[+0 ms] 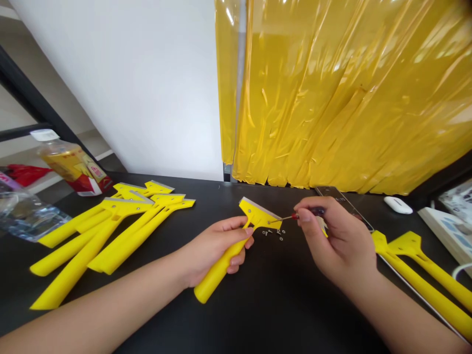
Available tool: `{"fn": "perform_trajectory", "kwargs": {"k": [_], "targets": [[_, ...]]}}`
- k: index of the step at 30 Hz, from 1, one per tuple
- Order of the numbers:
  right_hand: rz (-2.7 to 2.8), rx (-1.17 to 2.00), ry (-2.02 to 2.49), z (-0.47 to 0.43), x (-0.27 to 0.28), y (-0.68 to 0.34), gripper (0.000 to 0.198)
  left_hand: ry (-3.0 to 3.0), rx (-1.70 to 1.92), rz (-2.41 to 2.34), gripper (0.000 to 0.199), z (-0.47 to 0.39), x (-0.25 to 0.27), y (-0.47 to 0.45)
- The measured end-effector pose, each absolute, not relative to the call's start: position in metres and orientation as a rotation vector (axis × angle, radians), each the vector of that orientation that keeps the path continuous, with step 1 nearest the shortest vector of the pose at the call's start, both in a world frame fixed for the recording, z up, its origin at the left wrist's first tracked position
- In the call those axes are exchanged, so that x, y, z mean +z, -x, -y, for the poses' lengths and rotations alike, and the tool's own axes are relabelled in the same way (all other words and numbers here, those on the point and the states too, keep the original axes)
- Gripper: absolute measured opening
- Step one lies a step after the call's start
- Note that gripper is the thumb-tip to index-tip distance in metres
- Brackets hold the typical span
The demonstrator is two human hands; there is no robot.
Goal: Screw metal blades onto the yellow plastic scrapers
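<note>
here we are, with the left hand (216, 246) wrapped round the neck of a yellow scraper (258, 216), fingers curled underneath, thumb laid across the top, no slack that we can see. the scraper is near mid-picture over the black table (265, 309), head pointing away, handle end slanting back toward us; whether that end touches down, we can't tell. across from it, the right hand (337, 238) has a screwdriver (295, 216) pinched between thumb and fingers, the tip at the right-hand screw (269, 222) of the head; is it seated? too small to say. tiny loose parts (278, 231) lie just beside, and more scrapers (121, 209) are heaped off to the left.

so how does it handle? we'd call it light and stiff, probably plastic, smooth enough to twist under a turning tool. the pale edge (262, 209) looks like a blade, so we'd treat it as sharp. our pick for the hold: neck and upper handle, right behind the head, fingers clear of that edge.
</note>
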State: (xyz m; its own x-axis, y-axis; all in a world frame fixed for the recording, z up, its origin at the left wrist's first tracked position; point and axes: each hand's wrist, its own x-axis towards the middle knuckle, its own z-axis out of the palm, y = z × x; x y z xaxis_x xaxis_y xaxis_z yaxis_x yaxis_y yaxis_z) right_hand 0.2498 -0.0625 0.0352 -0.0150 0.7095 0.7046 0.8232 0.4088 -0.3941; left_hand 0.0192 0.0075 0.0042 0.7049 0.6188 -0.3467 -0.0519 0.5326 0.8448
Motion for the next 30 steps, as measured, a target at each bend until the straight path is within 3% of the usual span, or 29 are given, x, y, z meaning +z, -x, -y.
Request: {"fn": "perform_trajectory", "kwargs": {"k": [8, 13, 18, 24, 30], "targets": [[1.937, -0.285, 1.414, 0.067, 0.042, -0.249, 0.005, -0.966, 0.414, -0.755, 0.02, -0.004, 0.006, -0.02], [1.919, -0.642, 1.702, 0.073, 0.048, -0.247, 0.042, -0.999, 0.415, -0.789, 0.022, -0.002, 0.007, -0.022], [2.193, -0.397, 1.478, 0.075, 0.058, -0.248, 0.022, -0.936, 0.394, -0.818, 0.022, -0.004, 0.009, -0.024], [2.058, -0.258, 1.535, 0.079, 0.058, -0.243, 0.01, -0.887, 0.304, -0.775, 0.023, -0.004, 0.01, -0.024], [1.982, -0.298, 1.585, 0.075, 0.048, -0.242, 0.011, -0.901, 0.284, -0.791, 0.021, -0.003, 0.009, -0.024]]}}
